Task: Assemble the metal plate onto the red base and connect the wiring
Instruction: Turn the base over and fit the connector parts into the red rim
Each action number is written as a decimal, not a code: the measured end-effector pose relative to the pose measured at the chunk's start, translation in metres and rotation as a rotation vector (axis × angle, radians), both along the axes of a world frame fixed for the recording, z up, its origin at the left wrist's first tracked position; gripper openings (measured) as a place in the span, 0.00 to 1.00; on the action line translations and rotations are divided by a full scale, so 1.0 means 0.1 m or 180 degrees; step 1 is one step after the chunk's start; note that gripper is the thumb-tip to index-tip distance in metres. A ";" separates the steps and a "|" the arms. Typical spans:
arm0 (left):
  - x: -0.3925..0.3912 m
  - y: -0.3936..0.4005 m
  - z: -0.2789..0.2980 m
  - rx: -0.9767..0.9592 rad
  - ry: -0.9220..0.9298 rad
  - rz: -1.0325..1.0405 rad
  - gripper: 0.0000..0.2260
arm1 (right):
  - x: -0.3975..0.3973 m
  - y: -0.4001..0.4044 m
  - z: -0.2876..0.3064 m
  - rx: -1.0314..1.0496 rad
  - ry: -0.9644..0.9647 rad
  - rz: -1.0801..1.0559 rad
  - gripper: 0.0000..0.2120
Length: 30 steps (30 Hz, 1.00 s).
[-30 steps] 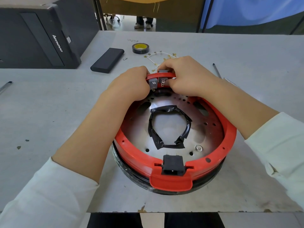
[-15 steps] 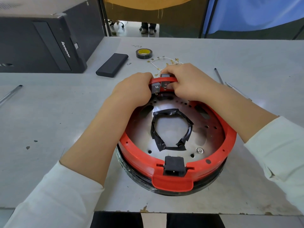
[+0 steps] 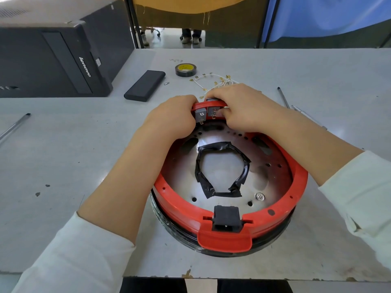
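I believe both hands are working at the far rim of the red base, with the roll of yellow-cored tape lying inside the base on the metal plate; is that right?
Not quite. In the head view the tape roll lies on the table beyond the red base, not on the metal plate. The left hand and right hand are indeed at the far rim.

left hand (image 3: 172,118): bare, no rings | right hand (image 3: 243,108): bare | forearms: uncovered | sleeves (image 3: 69,256): pale off-white, long, pushed up, lightly creased cloth
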<state>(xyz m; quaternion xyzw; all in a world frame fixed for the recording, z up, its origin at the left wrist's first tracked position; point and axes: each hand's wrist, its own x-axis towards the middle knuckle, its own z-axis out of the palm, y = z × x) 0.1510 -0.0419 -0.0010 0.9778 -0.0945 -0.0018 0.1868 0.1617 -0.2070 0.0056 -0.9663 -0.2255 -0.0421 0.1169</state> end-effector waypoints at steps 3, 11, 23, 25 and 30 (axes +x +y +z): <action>0.01 0.01 0.00 -0.0024 0.0018 0.0011 0.16 | 0.01 0.01 -0.03 0.0046 -0.0004 -0.0113 0.20; -0.01 -0.01 0.00 0.0146 -0.0083 -0.0048 0.20 | 0.01 0.01 -0.06 0.0096 -0.0100 -0.0119 0.19; 0.06 -0.11 0.09 0.1071 0.0182 -0.0020 0.17 | -0.02 0.01 -0.02 0.0149 0.0032 -0.0096 0.19; 0.08 -0.16 0.12 0.1035 0.0185 -0.0089 0.19 | -0.04 0.02 -0.01 0.0093 0.0005 -0.0086 0.18; 0.04 -0.14 0.06 0.0479 -0.0057 -0.0231 0.21 | -0.03 0.04 0.05 0.0157 0.0076 -0.0169 0.20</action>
